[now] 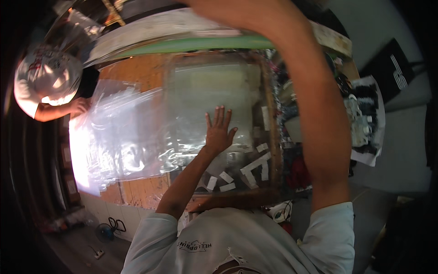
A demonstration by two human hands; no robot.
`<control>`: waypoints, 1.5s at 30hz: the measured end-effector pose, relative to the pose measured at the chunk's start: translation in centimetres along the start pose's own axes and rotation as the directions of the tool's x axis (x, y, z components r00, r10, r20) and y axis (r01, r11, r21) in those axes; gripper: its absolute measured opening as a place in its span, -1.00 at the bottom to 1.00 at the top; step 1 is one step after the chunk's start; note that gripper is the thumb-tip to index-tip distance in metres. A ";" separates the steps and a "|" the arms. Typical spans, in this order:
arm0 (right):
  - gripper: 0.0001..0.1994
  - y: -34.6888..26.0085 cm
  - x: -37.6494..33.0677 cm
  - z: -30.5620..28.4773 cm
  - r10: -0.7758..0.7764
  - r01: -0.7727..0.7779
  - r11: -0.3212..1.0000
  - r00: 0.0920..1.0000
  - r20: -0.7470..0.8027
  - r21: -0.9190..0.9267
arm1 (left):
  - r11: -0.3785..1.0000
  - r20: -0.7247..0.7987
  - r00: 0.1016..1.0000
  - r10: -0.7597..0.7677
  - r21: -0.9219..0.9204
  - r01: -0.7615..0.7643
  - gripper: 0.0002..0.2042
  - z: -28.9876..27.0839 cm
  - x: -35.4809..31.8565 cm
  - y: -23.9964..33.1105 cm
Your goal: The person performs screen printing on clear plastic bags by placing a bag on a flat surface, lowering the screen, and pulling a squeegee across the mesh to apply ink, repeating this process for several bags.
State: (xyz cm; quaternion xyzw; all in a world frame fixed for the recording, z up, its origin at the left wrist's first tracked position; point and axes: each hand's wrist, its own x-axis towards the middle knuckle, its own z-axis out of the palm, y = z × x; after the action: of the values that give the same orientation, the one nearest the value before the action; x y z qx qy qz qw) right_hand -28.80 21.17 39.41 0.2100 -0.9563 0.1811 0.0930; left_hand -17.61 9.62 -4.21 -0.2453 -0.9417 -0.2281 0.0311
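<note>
My left hand (pixel 220 132) lies flat with fingers spread on a clear plastic sheet or bag (pixel 194 98) on a work surface with a raised wooden edge (pixel 275 123). My right arm (pixel 324 105) is lifted across the right side and bends left at the top. Its hand is past the upper edge, so its fingers and anything in them are hidden. Beyond the sheet, near that arm, runs a long pale beam (pixel 150 36) with a green strip (pixel 182 44) along its near side. Short white strips (pixel 226 177) are scattered on the surface nearest to me.
Overlapping clear plastic bags (pixel 123 137) cover the wooden table (pixel 143 189) to the left. Another person (pixel 48 82) is at the far left, one hand (pixel 80 106) at the bags' edge. On the right are a white sheet with dark stains (pixel 365 118) and a black panel (pixel 388 71).
</note>
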 end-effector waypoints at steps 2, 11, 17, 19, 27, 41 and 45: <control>-0.42 0.1 -0.7 -0.8 -0.031 0.027 0.996 0.998 0.047 0.090 | 1.000 0.056 0.998 0.007 -0.019 -0.006 -0.26 0.1 0.5 0.8; -0.48 1.1 -1.5 -1.7 -0.174 0.174 0.985 0.985 0.013 -0.009 | 0.986 -0.012 0.988 -0.154 -0.069 0.153 -0.39 -0.9 -4.7 2.5; -0.52 0.8 -0.8 -1.1 -0.215 0.216 0.972 0.976 0.019 -0.092 | 0.991 0.024 0.991 -0.128 0.047 0.127 -0.43 -0.6 -8.3 4.0; -0.53 0.8 -0.6 -0.7 -0.216 0.220 0.965 0.975 0.043 -0.143 | 0.992 0.034 0.991 -0.126 0.038 0.124 -0.44 -0.6 -8.6 4.1; -0.60 1.1 -2.7 1.8 -0.229 0.236 0.971 0.962 -0.148 0.031 | 0.993 0.044 0.992 -0.117 0.023 0.116 -0.47 -0.4 -8.8 4.1; -0.54 -0.6 -1.8 1.9 -0.047 0.051 0.993 0.998 -0.037 0.106 | 0.995 0.028 0.995 -0.099 -0.026 0.100 -0.45 -1.3 -8.8 4.3; -0.60 -1.2 -5.1 5.7 -0.054 0.039 0.997 0.971 -0.232 -0.071 | 0.928 -0.122 0.970 -0.210 -0.337 0.158 -0.44 -6.7 -9.2 6.0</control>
State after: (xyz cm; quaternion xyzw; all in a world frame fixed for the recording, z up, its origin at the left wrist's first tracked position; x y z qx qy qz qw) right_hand -24.26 19.88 33.24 0.2063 -0.9390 0.1707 0.2160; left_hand -7.05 7.17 2.71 -0.1389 -0.9048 -0.4002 0.0420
